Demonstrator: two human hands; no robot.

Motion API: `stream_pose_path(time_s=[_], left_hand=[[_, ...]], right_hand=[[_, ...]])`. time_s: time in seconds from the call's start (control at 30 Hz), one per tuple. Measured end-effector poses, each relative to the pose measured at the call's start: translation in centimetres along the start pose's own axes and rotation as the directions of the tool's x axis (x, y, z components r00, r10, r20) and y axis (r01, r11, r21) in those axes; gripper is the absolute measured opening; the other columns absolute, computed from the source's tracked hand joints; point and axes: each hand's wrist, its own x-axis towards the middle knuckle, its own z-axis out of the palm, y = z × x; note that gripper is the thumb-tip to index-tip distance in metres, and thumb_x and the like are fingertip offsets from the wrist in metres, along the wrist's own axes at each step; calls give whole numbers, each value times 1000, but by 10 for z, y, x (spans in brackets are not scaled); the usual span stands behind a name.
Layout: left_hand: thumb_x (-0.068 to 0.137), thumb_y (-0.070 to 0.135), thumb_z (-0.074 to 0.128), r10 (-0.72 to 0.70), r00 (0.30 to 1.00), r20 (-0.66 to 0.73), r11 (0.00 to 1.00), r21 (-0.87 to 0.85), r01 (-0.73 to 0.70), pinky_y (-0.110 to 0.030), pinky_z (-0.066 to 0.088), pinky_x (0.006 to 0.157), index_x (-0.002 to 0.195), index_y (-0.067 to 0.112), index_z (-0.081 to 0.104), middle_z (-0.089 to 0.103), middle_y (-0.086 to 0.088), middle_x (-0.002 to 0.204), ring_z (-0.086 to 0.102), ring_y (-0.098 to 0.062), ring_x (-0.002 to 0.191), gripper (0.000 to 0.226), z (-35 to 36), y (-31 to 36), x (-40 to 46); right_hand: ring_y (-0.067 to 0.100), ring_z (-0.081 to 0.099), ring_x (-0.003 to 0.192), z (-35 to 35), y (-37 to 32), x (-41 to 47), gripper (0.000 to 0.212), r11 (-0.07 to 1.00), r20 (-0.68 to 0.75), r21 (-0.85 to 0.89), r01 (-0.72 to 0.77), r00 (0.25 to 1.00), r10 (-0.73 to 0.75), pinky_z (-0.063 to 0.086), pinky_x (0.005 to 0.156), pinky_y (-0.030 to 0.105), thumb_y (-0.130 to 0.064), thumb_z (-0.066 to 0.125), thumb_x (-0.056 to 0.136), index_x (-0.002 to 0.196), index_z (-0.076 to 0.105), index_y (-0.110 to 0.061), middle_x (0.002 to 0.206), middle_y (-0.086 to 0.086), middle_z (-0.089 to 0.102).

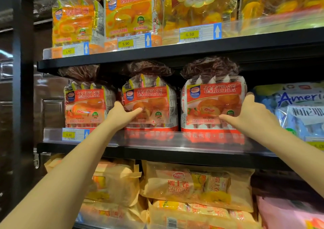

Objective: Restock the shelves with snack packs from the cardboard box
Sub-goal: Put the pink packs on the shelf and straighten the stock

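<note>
Three red snack packs stand upright on the middle shelf (157,151). My left hand (122,114) touches the front left of the middle red pack (150,99), thumb lying across its face. My right hand (249,113) is on the right red pack (212,99), fingers round its right edge and thumb across its lower front. A third red pack (85,102) stands at the left, untouched. The cardboard box is out of view.
Orange and yellow packs (133,13) fill the top shelf above price tags (198,33). Blue packs (301,109) stand right of my right hand. Tan packs (192,185) lie stacked on the lower shelf. A dark shelf post (22,88) runs down the left.
</note>
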Motion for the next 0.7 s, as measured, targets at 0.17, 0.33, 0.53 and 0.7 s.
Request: stream_pose_path(time_s=[0.17, 0.33, 0.53, 0.7], left_hand=[[77, 54, 65, 57, 998, -41, 998, 14, -56, -35, 46, 79, 123, 7, 38, 53, -7, 115, 53, -22, 98, 71, 1, -8, 0], [74, 62, 61, 60, 998, 0, 998, 0, -60, -35, 47, 71, 113, 13, 46, 58, -4, 95, 57, -24, 86, 64, -1, -8, 4], [73, 51, 71, 120, 993, -8, 986, -115, -120, -45, 39, 101, 145, 14, 13, 43, -9, 141, 47, -28, 124, 100, 1, -1, 5], [65, 42, 81, 170, 981, 90, 982, -105, -160, -47, 33, 108, 147, 26, -10, 35, -7, 147, 41, -28, 129, 124, 1, -3, 10]], right_hand=[[39, 58, 103, 0, -4, -2, 86, 1000, 9, -9, 3, 1000, -3, 46, 72, 40, -55, 67, 76, 130, 30, 0, 118, 21, 55], [38, 56, 108, -2, -4, -2, 93, 999, 41, 2, -32, 999, 32, 47, 78, 42, -56, 64, 77, 137, 22, 1, 124, 20, 53], [40, 50, 114, -2, -13, -7, 118, 999, 20, -44, 31, 999, -30, 44, 89, 49, -59, 69, 70, 146, -11, -19, 139, 20, 30], [43, 51, 111, 2, -18, -1, 118, 997, 78, -55, 59, 995, -55, 45, 88, 47, -55, 77, 65, 143, -7, -29, 145, 21, 15]])
